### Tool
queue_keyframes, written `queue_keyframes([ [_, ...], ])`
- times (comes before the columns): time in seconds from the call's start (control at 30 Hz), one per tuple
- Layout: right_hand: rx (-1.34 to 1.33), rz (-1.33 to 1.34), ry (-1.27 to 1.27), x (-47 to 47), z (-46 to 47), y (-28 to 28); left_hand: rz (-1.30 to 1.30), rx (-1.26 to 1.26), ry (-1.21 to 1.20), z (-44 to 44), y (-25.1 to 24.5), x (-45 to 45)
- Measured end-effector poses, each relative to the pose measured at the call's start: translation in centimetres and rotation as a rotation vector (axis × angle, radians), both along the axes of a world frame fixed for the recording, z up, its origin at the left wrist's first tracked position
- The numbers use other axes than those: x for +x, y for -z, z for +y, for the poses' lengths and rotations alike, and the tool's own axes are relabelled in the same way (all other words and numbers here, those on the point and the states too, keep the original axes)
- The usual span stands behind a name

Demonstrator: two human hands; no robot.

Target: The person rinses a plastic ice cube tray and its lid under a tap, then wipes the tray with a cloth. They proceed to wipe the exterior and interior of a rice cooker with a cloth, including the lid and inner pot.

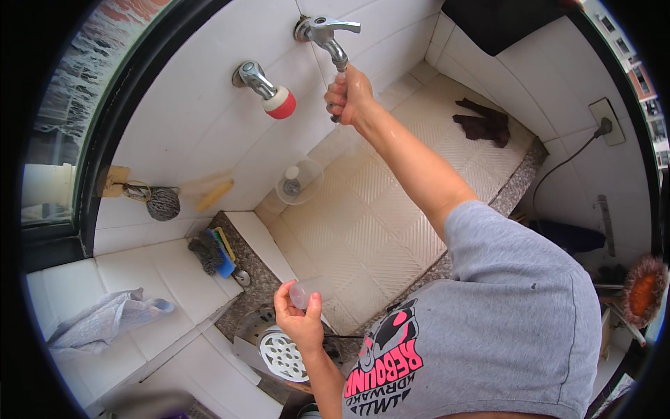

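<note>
My right hand is closed around the lower end of a chrome faucet on the tiled wall; a bit of metal shows below the fingers. Lower in the view, my left hand holds a small translucent plastic cup, tilted, between thumb and fingers. Between the hands lies a tiled basin floor with a ribbed diamond pattern. A clear round container stands near its far left corner, around a white and metal piece. A second chrome faucet has a red and white cap on its outlet.
Dark wet cloth lies at the basin's right. Left, a steel wool scrubber hangs on the wall; a blue brush rests on the ledge; a light cloth lies on tiles. A white perforated disc sits beneath my left wrist. A plug sits in the wall socket.
</note>
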State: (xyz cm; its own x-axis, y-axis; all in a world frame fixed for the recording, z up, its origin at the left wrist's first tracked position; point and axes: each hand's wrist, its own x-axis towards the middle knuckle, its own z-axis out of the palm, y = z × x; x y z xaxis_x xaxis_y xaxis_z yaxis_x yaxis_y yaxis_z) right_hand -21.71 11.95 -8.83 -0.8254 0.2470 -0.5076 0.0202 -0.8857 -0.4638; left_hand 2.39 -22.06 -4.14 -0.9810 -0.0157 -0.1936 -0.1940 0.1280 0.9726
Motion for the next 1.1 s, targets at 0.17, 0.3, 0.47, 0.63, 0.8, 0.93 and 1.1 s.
queue_keyframes([
  [0.17, 0.094, -0.045, 0.053, 0.5, -0.6, -1.0, -0.003, -0.064, 0.029, 0.4, 0.6, -0.2],
  [0.3, 0.176, -0.109, -0.072, 0.3, -1.6, 1.4, 0.021, -0.156, 0.056, 0.5, 1.3, -0.1],
  [0.47, 0.717, -0.165, -0.205, 1.0, -5.4, 10.2, 0.025, -0.226, 0.049, -0.2, 2.1, 0.4],
  [0.63, 1.922, 0.229, -0.887, 3.8, -11.0, 21.7, -0.040, -0.237, -0.045, -1.2, 3.0, 1.0],
  [0.8, 2.528, 0.659, -0.943, 5.0, -14.0, 26.4, -0.047, -0.244, -0.099, -1.7, 3.3, 1.7],
  [0.93, 2.783, 0.664, -1.236, 1.8, -11.6, 26.8, -0.002, -0.375, -0.124, -1.8, 3.7, 2.3],
  [1.1, 2.627, 0.759, -1.313, -0.2, -9.8, 25.6, 0.005, -0.412, -0.117, -1.8, 3.9, 3.0],
])
